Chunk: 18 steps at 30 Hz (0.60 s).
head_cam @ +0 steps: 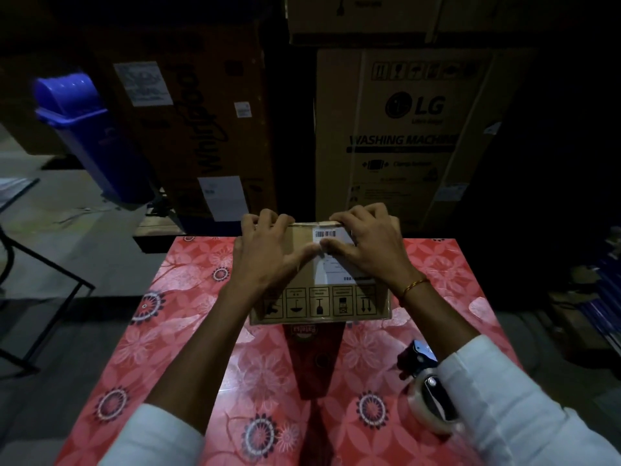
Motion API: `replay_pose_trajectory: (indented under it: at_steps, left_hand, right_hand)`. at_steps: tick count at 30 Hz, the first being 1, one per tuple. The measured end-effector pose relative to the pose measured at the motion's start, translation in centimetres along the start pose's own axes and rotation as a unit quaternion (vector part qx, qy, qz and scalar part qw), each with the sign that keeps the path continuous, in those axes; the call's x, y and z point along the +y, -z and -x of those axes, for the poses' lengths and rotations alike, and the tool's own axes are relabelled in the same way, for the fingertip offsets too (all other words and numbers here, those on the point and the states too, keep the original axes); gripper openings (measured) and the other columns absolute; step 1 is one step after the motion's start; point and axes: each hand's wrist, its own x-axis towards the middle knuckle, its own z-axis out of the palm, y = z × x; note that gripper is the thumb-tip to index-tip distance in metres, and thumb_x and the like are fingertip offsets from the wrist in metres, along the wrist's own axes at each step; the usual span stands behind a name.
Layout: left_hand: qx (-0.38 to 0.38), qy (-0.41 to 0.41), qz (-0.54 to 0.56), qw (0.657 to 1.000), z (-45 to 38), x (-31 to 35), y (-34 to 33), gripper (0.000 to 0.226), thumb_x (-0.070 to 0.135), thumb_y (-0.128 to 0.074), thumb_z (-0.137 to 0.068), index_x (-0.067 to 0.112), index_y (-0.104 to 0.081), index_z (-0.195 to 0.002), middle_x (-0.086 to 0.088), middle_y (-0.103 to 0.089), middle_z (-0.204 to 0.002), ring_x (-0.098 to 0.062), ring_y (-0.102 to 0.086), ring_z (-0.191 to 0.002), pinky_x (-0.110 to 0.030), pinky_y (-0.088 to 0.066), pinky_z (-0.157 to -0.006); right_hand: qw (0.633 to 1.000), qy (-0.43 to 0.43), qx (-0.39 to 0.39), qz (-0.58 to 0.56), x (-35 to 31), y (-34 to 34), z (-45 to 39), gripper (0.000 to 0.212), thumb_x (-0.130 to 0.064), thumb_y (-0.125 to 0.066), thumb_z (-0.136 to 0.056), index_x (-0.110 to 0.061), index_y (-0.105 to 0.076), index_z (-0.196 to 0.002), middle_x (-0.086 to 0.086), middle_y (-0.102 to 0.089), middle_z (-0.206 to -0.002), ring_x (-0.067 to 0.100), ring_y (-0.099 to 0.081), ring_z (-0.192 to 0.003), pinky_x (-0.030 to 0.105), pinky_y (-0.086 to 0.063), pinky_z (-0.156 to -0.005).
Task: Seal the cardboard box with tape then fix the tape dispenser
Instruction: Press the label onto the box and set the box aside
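A small cardboard box [302, 297] with a white barcode label and a row of handling symbols stands on the red flowered table [188, 331]. My left hand [268, 243] rests on its top left, fingers curled over the far edge. On the top right lies my right hand [366, 240], fingers also over the far edge. The two thumbs meet on the label in the middle of the box top. A tape dispenser [426, 388] with a roll of clear tape lies on the table at the right, partly hidden under my right sleeve.
Large appliance cartons [403, 129] stand stacked right behind the table. A blue swing-lid bin [87, 136] stands at the back left. A black metal frame [40, 284] is on the floor to the left. A dark red strip [312, 358] runs down the table's middle.
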Motion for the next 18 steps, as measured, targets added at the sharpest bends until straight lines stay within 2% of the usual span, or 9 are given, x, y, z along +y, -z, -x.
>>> replay_pose_trajectory:
  at_steps: [3, 5, 7, 10, 14, 18]
  left_hand:
    - [-0.057, -0.017, -0.012, 0.998, -0.3, -0.4, 0.5, 0.097, 0.088, -0.045, -0.065, 0.029, -0.041, -0.141, -0.002, -0.04, -0.138, -0.027, -0.03, -0.128, -0.041, -0.042, -0.09]
    - [-0.084, -0.022, -0.011, 0.996, -0.5, -0.7, 0.8, 0.105, 0.091, -0.045, -0.058, 0.03, -0.038, -0.144, -0.002, -0.039, -0.139, -0.028, -0.028, -0.13, -0.044, -0.043, -0.094]
    - [-0.094, -0.022, -0.008, 0.995, -0.4, -0.9, 0.9, 0.108, 0.092, -0.042, -0.055, 0.031, -0.037, -0.144, -0.001, -0.039, -0.139, -0.027, -0.027, -0.13, -0.044, -0.043, -0.094]
    - [-0.063, -0.004, -0.003, 0.998, 0.1, -0.5, 0.5, 0.088, 0.087, -0.038, -0.073, 0.031, -0.042, -0.14, -0.001, -0.041, -0.137, -0.026, -0.03, -0.129, -0.04, -0.043, -0.088]
    - [-0.008, 0.01, -0.012, 1.0, 0.9, 0.2, -0.1, 0.072, 0.08, -0.034, -0.084, 0.032, -0.047, -0.136, -0.001, -0.044, -0.133, -0.025, -0.033, -0.126, -0.038, -0.043, -0.083]
    - [-0.017, 0.029, 0.047, 0.998, 1.2, 0.3, -0.2, 0.056, 0.069, -0.037, -0.091, 0.037, -0.05, -0.135, 0.003, -0.04, -0.14, -0.023, -0.024, -0.134, -0.049, -0.044, -0.097]
  right_hand:
    - [0.999, 0.019, -0.036, 0.012, 0.4, 0.5, 0.0, 0.085, -0.087, -0.035, -0.074, -0.034, -0.052, -0.14, -0.004, -0.058, -0.132, 0.025, -0.039, -0.129, 0.045, -0.035, -0.096]
    - [0.999, 0.023, -0.045, 0.014, 0.3, 0.7, 0.2, 0.085, -0.087, -0.044, -0.075, -0.034, -0.05, -0.141, -0.003, -0.056, -0.134, 0.026, -0.038, -0.131, 0.046, -0.035, -0.097]
    - [0.999, 0.003, -0.043, 0.017, -0.1, 0.7, 0.4, 0.085, -0.089, -0.038, -0.075, -0.033, -0.053, -0.137, -0.004, -0.056, -0.131, 0.026, -0.04, -0.128, 0.045, -0.037, -0.093]
    - [0.999, -0.044, -0.023, 0.02, -1.1, 0.3, 0.6, 0.083, -0.088, -0.024, -0.078, -0.032, -0.057, -0.129, -0.004, -0.057, -0.125, 0.024, -0.043, -0.121, 0.039, -0.039, -0.085]
    - [0.998, -0.033, -0.034, -0.034, -0.9, 0.7, 1.0, 0.057, -0.068, -0.045, -0.093, -0.03, -0.058, -0.133, -0.003, -0.058, -0.127, 0.023, -0.04, -0.125, 0.043, -0.045, -0.092]
    - [0.977, -0.071, -0.022, -0.197, 0.3, 1.3, 2.0, 0.037, -0.044, -0.056, -0.099, -0.026, -0.064, -0.131, -0.001, -0.053, -0.135, 0.022, -0.032, -0.133, 0.046, -0.044, -0.103]
